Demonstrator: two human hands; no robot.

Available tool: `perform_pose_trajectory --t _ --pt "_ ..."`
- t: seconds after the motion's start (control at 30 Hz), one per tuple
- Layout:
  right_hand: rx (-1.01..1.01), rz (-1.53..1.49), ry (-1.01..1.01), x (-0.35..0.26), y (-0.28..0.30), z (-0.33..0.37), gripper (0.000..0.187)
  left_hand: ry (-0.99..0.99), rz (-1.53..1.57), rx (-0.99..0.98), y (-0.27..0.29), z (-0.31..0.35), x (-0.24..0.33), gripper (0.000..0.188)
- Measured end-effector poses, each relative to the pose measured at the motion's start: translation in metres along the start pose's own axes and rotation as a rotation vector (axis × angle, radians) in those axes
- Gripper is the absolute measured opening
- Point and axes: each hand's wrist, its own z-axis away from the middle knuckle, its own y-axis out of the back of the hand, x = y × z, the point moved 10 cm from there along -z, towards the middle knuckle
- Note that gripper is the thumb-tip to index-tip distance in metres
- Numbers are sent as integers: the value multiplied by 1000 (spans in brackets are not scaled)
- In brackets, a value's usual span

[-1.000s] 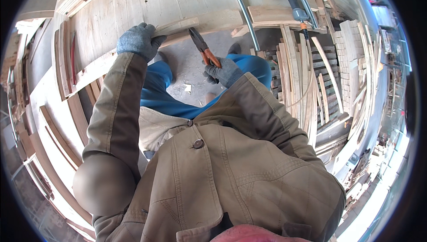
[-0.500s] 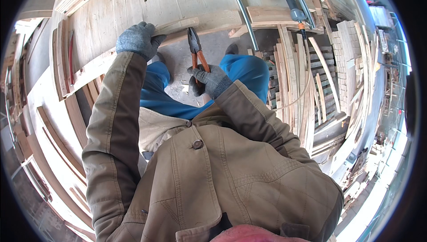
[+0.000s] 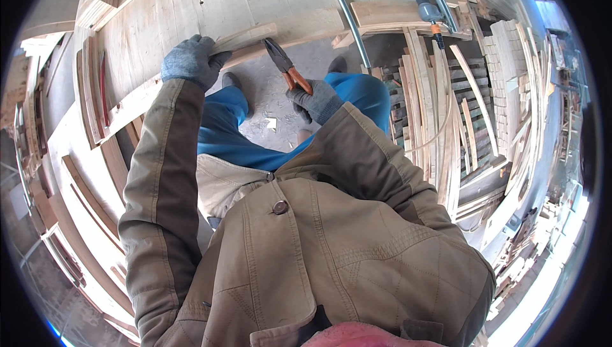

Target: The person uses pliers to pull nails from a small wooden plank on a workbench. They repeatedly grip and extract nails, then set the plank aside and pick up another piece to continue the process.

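My left hand [image 3: 191, 61], in a grey knitted glove, is closed on the near end of a short wooden strip [image 3: 245, 37]. That strip lies along the near edge of the plywood-topped workbench [image 3: 159, 22]. In my gloved right hand [image 3: 313, 100] is a pair of pliers [image 3: 287, 66] with orange handles and dark jaws. The plier jaws point up and to the left, close to the strip's right end; whether they touch the wood I cannot tell. My right fingers wrap the handles and are partly hidden.
A metal tube [image 3: 347, 12] crosses the bench on the right. Beyond it lies a grey air tool [image 3: 424, 0] with a hose fitting. Stacks of wooden slats [image 3: 440, 111] stand at the right. A thin red tool [image 3: 103, 89] rests among boards at the left. Offcuts dot the floor [image 3: 271, 124].
My right hand has shifted slightly to the right, and the pliers have tilted from nearly upright to leaning left. My left hand stays on the strip. The view has shifted a little.
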Motion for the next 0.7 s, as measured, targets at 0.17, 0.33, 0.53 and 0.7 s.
perform_pose_trajectory --t 0.17,0.33,0.53,0.7 --pt "162 637 183 -27 44 -10 33 16 -24 -22 -2 -1 -2 48" --pt "126 643 192 -25 51 1 32 4 -14 -12 -2 -1 -1 47" --pt "42 449 133 -3 28 26 28 5 -13 -20 -2 -1 -2 47" --pt "-12 361 73 -4 10 44 29 27 -23 -17 -1 1 -3 45"
